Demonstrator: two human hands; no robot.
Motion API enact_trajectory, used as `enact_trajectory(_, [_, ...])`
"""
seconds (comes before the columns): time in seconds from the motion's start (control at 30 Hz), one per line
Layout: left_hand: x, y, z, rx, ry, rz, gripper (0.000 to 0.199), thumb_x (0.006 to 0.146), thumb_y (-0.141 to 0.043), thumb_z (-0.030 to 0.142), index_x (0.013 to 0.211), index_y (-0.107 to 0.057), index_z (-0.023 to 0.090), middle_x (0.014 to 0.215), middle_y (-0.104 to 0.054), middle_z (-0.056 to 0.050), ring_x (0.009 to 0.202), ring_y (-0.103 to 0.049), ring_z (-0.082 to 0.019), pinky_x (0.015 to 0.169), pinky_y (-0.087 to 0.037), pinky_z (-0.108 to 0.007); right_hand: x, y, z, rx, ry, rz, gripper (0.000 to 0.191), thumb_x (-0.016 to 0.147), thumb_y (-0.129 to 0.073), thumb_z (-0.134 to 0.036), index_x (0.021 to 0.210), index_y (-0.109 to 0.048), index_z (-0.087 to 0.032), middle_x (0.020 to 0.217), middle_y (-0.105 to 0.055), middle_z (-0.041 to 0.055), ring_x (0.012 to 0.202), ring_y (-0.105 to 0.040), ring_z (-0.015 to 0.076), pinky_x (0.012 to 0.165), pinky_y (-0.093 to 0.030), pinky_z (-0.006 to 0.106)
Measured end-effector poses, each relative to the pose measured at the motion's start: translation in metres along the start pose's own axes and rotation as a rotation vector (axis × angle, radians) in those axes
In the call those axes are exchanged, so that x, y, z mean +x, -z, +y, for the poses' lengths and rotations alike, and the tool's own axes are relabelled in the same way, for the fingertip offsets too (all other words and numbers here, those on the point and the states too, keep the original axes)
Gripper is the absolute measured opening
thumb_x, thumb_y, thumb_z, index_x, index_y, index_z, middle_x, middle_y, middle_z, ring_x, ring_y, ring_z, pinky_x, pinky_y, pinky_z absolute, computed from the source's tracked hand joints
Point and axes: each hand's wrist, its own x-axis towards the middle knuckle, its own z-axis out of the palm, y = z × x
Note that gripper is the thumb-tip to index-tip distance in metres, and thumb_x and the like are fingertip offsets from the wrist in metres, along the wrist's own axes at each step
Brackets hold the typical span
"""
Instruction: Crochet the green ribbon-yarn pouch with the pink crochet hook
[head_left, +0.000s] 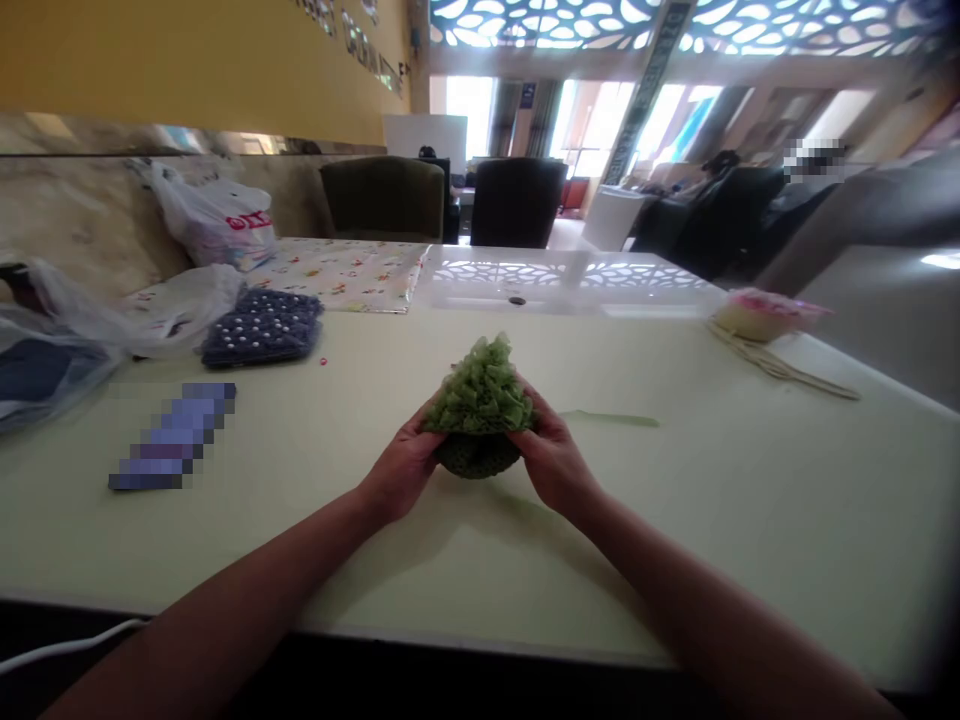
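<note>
Both hands hold a ruffled green fabric piece [484, 395] above the middle of the table. Its frilly top rises to a point, and a darker green rounded part hangs below. My left hand [405, 460] grips its left edge, thumb on the near side. On the right edge, my right hand [551, 455] is closed in the same way. Most fingers of both hands are hidden behind the fabric. A pale green strip [615, 418] lies on the table just right of my right hand.
On the pale table [675, 560], a dark blue beaded bundle [262, 328], a blurred blue item [176, 435] and plastic bags [217, 215] are at left. A pink-topped bundle [769, 312] with cords sits at right. Chairs [517, 200] and people are beyond.
</note>
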Motion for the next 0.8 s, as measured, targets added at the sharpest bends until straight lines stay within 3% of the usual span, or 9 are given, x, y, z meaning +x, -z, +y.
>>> enact_trajectory(0.1, [0.000, 0.004, -0.002, 0.090, -0.076, -0.028, 0.057, 0.080, -0.073, 0.021, 0.134, -0.057, 0.033, 0.137, -0.058, 0.000, 0.133, -0.044, -0.022, 0.112, -0.032, -0.032, 0.000, 0.000, 0.005, -0.056, -0.010, -0.004, 0.050, 0.077, -0.075, -0.032, 0.125, -0.062, -0.032, 0.135, -0.059, -0.0005, 0.130, -0.049, 0.0222, 0.113, -0.036, 0.039])
enact_trajectory(0.2, [0.001, 0.008, -0.003, 0.158, -0.115, -0.033, 0.059, 0.077, -0.074, 0.017, 0.131, -0.059, 0.034, 0.137, -0.057, 0.000, 0.131, -0.045, -0.023, 0.111, -0.032, -0.034, 0.000, 0.003, 0.009, -0.096, -0.045, 0.010, 0.054, 0.073, -0.080, -0.037, 0.124, -0.063, -0.030, 0.125, -0.065, 0.0019, 0.119, -0.057, 0.0236, 0.108, -0.042, 0.041])
enact_trajectory(0.4, [-0.001, 0.006, 0.003, 0.264, -0.149, -0.043, 0.024, 0.079, -0.069, 0.022, 0.102, -0.076, 0.021, 0.122, -0.061, -0.005, 0.118, -0.051, -0.024, 0.100, -0.038, -0.030, -0.003, 0.005, 0.011, -0.136, -0.059, -0.053, 0.046, 0.067, -0.084, -0.035, 0.110, -0.071, -0.026, 0.105, -0.072, 0.0036, 0.100, -0.066, 0.0228, 0.093, -0.052, 0.034])
enact_trajectory(0.53, [-0.003, 0.000, 0.007, 0.095, -0.052, 0.001, 0.023, 0.076, -0.070, 0.023, 0.098, -0.076, 0.020, 0.115, -0.065, -0.005, 0.109, -0.056, -0.022, 0.091, -0.041, -0.028, -0.006, 0.002, 0.008, -0.057, -0.139, -0.071, 0.028, 0.068, -0.084, -0.033, 0.092, -0.074, -0.025, 0.093, -0.073, 0.0024, 0.089, -0.067, 0.0215, 0.082, -0.055, 0.030])
enact_trajectory(0.63, [-0.003, 0.000, 0.008, -0.027, 0.075, 0.036, 0.025, 0.070, -0.071, 0.023, 0.094, -0.075, 0.018, 0.096, -0.070, -0.005, 0.095, -0.061, -0.021, 0.083, -0.042, -0.028, -0.006, 0.002, 0.002, -0.005, -0.217, -0.087, 0.020, 0.069, -0.083, -0.031, 0.085, -0.074, -0.024, 0.086, -0.073, 0.0018, 0.085, -0.067, 0.0202, 0.078, -0.055, 0.029])
enact_trajectory(0.73, [-0.001, 0.002, 0.009, -0.034, 0.161, 0.053, 0.023, 0.064, -0.072, 0.022, 0.085, -0.074, 0.014, 0.081, -0.070, -0.005, 0.084, -0.061, -0.020, 0.074, -0.041, -0.027, -0.005, 0.005, -0.005, 0.017, -0.320, -0.168, 0.023, 0.068, -0.083, -0.033, 0.086, -0.074, -0.022, 0.085, -0.073, 0.0032, 0.081, -0.068, 0.0207, 0.076, -0.056, 0.030])
enact_trajectory(0.8, [0.001, 0.005, 0.010, -0.016, 0.182, 0.065, 0.021, 0.062, -0.069, 0.020, 0.081, -0.073, 0.014, 0.077, -0.069, -0.004, 0.080, -0.059, -0.019, 0.069, -0.039, -0.026, -0.004, 0.006, -0.009, -0.028, -0.319, -0.194, 0.032, 0.070, -0.082, -0.034, 0.098, -0.073, -0.024, 0.093, -0.073, 0.0040, 0.084, -0.068, 0.0210, 0.078, -0.057, 0.031])
